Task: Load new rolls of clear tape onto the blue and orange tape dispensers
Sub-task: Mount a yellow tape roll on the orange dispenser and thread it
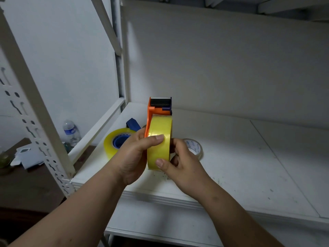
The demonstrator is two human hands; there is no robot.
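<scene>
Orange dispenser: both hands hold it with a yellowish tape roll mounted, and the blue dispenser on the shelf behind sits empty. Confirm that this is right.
Not quite. In the head view the blue dispenser is not empty: a tape roll sits around its hub. The rest stands: the left hand and right hand hold the orange dispenser with its yellowish roll mounted.

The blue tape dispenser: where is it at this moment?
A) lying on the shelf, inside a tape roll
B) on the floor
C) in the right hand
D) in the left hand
A: the blue tape dispenser lies on the shelf with a tape roll around it, while both hands hold the orange tape dispenser.
</scene>
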